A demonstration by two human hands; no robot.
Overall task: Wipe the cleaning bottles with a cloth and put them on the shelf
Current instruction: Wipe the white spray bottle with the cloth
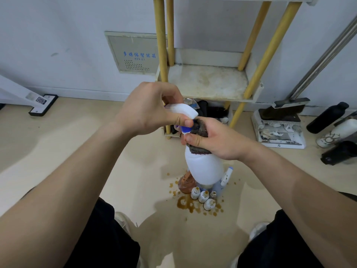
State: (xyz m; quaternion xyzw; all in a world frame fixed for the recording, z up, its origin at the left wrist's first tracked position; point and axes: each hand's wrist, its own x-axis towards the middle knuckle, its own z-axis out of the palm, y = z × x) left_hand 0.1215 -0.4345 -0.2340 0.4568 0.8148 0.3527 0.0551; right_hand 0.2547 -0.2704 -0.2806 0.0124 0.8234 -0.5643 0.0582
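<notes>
Spray bottle [204, 168]: held off the floor between both my hands. Its long axis is near upright, head up and base down.

Left hand [152, 111]: grips the white trigger head [186, 111], with the fingers curled over its top. The thumb lies along the near side, its tip at the blue collar.

Right hand [214, 140]: directly beneath the left and close against its thumb. Fingers and thumb are closed round the neck, with the dark cloth [200, 128] between palm and plastic.

Relation: the bottle's body hangs straight below my right fingers, uncovered by cloth. Judgement: the neck is the part being wiped. The unwiped body lies down the axis from the cloth, so the next stroke should run downward, with the right hand sliding and the left steadying.

Condition: white plastic body, no label visible, no marked staining on the side facing me. The far side is hidden.

Beyond my fingers, ahead and a little above: the shelf [208, 82], its board stained. My left hand is the nearer to its front edge.

Below my hands, on the floor: small bottles [202, 197] standing at a brown spill [185, 205]. Further containers are partly hidden behind the held bottle's base.
</notes>
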